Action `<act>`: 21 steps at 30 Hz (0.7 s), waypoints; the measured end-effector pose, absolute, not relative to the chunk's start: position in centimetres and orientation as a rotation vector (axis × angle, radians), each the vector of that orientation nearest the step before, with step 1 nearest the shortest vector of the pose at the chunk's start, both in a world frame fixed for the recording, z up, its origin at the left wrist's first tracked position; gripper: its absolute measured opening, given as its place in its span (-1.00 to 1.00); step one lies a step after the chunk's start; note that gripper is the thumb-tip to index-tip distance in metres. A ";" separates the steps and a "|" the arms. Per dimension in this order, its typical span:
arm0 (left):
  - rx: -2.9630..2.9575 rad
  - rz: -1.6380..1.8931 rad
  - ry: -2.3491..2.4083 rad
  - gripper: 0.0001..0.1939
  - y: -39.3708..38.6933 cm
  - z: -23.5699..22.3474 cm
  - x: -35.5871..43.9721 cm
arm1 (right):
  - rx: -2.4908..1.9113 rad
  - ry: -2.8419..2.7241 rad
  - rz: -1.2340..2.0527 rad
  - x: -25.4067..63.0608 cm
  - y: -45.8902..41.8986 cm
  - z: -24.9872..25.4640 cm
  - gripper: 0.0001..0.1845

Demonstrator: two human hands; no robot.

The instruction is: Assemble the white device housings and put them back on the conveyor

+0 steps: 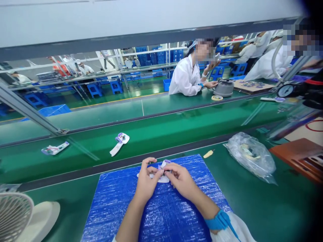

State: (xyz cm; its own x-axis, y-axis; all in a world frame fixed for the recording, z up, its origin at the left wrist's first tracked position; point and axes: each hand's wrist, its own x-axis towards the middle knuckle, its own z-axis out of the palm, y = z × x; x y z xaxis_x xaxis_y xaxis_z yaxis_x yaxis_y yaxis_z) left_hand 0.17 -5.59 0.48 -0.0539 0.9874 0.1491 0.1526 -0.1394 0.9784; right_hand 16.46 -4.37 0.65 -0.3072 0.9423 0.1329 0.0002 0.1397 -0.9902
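Over the blue-wrapped board [116, 201], a small white and purple plastic housing [164, 179] is between my two hands. My left hand [148, 183] grips its left side, thumb on top and index finger raised. My right hand [180, 179] pinches at its middle with thumb and fingertips. Whatever small piece may be in that pinch is hidden by the fingers. Two similar housings lie on the green conveyor belt beyond: a white one with a purple end [120, 144] straight ahead, and another with coloured bits inside [55, 148] farther left.
A clear plastic bag [251, 156] and a small yellowish piece [208, 154] lie right of the board. An orange-brown tray [297, 156] is at far right. A white fan [37, 218] stands at lower left. Across the belt, a co-worker [185, 77] sits beside a grey pot-like container [224, 88].
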 end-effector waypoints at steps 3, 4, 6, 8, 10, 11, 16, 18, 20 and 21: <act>1.292 1.355 1.191 -0.77 -5.2 0.8 0.2 | -0.905 -1.437 1.386 16.1 -4.5 0.5 -0.81; 1.284 1.354 1.179 -0.78 -5.2 0.9 0.1 | -0.888 -1.423 1.411 16.1 -4.6 0.5 -0.82; 1.285 1.339 1.179 -0.76 -5.1 1.2 0.0 | -0.863 -1.414 1.446 16.0 -4.7 0.7 -0.85; 1.302 1.315 1.194 -0.73 -5.1 1.5 -0.1 | -0.843 -1.432 1.456 16.1 -4.9 0.9 -0.87; 1.335 1.267 1.207 -0.70 -5.2 1.6 -0.2 | -0.830 -1.472 1.439 16.2 -4.9 1.1 -0.87; 1.354 1.237 1.213 -0.69 -5.2 1.6 -0.2 | -0.831 -1.497 1.422 16.2 -4.9 1.2 -0.87; 1.383 1.121 1.126 -0.63 -5.5 1.7 -0.9 | -0.892 -1.479 1.400 16.1 -4.7 1.0 -0.89; 1.387 1.084 1.012 -0.70 -5.6 1.8 -1.5 | -0.912 -1.435 1.426 16.1 -4.7 0.9 -0.86; 1.414 1.056 0.960 -0.73 -5.7 1.9 -1.8 | -0.938 -1.400 1.457 16.1 -4.6 0.9 -0.83; 1.428 1.053 0.973 -0.68 -5.7 1.9 -1.9 | -0.951 -1.377 1.486 16.1 -4.6 0.9 -0.81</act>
State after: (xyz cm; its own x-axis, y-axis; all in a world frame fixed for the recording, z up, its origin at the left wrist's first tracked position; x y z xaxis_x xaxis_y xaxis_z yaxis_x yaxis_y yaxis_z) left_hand -1.88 -5.68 1.89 0.2782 0.9558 0.0955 0.0195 -0.1050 0.9943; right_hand 16.13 -4.60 0.89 -0.3266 0.9448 0.0263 -0.0982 -0.0062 -0.9951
